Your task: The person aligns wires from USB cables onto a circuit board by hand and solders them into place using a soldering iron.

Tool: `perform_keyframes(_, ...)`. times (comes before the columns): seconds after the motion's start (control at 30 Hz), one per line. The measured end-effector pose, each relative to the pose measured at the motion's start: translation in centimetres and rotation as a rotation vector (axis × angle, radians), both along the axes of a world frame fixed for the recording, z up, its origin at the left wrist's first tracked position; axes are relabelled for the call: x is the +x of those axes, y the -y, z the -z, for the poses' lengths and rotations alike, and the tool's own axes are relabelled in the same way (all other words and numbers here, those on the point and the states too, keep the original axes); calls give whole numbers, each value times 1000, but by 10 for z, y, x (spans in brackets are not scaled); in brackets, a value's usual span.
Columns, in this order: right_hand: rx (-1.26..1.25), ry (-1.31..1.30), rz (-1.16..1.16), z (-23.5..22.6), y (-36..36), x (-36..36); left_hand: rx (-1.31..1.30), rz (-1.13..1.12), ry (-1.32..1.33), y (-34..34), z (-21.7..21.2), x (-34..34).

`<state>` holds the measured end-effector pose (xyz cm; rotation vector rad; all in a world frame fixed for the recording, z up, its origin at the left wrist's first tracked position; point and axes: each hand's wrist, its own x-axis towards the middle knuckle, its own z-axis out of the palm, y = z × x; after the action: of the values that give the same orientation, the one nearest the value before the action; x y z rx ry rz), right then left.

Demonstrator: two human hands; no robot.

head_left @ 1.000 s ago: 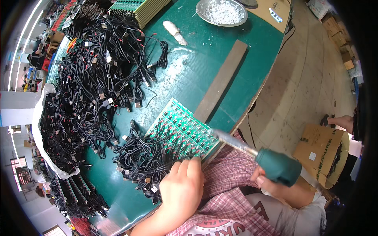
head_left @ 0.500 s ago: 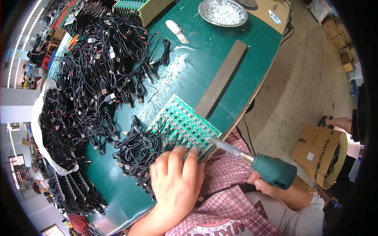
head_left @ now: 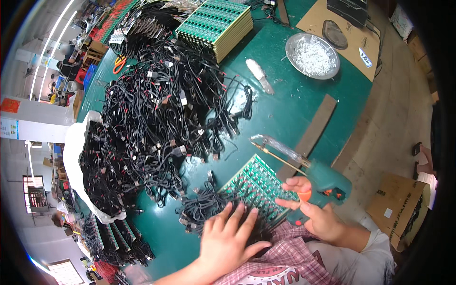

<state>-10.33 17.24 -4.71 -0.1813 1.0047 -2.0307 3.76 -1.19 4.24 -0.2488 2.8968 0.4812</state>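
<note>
My right hand [head_left: 327,225] grips a green soldering gun [head_left: 330,178] by its handle, fingers around the orange trigger. Its long metal tip and a clear-wrapped tube point left, over the far end of a green circuit board panel [head_left: 261,178]; I cannot tell whether the tip is touching it. Rows of small components cover the panel, and thin red and black wire ends lie across it. Beside its left edge is a bunch of black cables [head_left: 202,206]. My left hand [head_left: 228,240] lies flat with fingers spread over the cables and the panel's near edge.
A large heap of black USB cables [head_left: 156,109] covers the table's left. Behind it are stacked circuit boards [head_left: 232,35] and orange scissors [head_left: 118,65]. A white-wrapped blade [head_left: 256,70], metal dish [head_left: 289,54] of white scraps and dark bar [head_left: 318,123] lie farther back. A carton [head_left: 396,202] stands at right.
My right hand has brought the soldering gun forward, from the panel's near right edge to above its far end. My left fingers are spread wider. The whole view has shifted.
</note>
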Motion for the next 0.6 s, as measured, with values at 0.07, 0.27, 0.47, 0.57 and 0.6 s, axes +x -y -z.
perform_keyframes(0.07,-45,42,8,3,-3,0,23,-23,-222,42,-14,-26)
perform_keyframes(0.27,-121,79,51,16,-9,5,-317,-339,-439,121,46,-183)
perform_keyframes(0.47,53,-202,-35,-1,-18,-6,217,-493,-625,145,49,-165)
perform_keyframes(0.57,129,-194,-39,-7,-29,-17,690,-638,-678,136,13,-145)
perform_keyframes(0.6,145,-201,-65,-9,-32,-20,540,-652,-713,133,2,-137)
